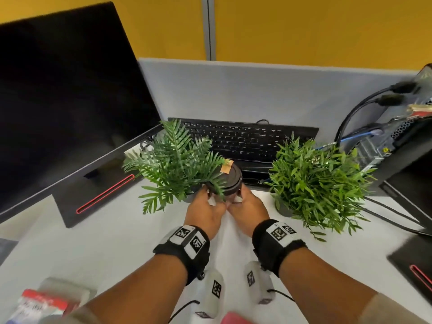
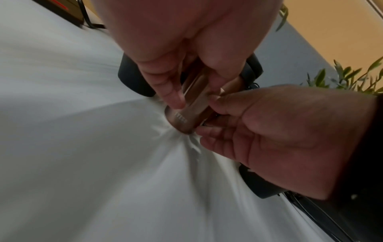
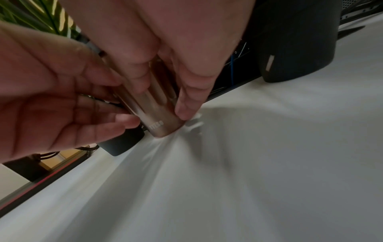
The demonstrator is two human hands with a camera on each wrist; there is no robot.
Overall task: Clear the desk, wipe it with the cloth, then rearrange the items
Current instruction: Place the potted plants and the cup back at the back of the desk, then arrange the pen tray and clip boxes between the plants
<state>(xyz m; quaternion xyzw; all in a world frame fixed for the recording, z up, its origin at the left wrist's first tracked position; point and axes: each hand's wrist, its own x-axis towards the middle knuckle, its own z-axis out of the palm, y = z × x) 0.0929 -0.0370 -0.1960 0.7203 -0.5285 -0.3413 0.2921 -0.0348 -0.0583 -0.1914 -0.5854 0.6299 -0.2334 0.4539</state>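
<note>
Holding the tumbler [image 1: 228, 183] low on its body, left hand [image 1: 205, 210] and right hand [image 1: 248, 209] wrap it between two plants [image 1: 174, 160], base touching the desk [image 1: 117, 242]. Smooth metal looks slippery, rigid, probably weighty; gripping mid-body beneath the lid [image 1: 226, 176] seems safest.

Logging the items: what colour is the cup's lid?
Black; the cup's lid shows best in the head view.

Black wristbands [image 1: 187, 249] — white coded tags, cables

Even, bright light, edges bowed (wide lens), wrist views streaked with perhaps motion blur.
</note>
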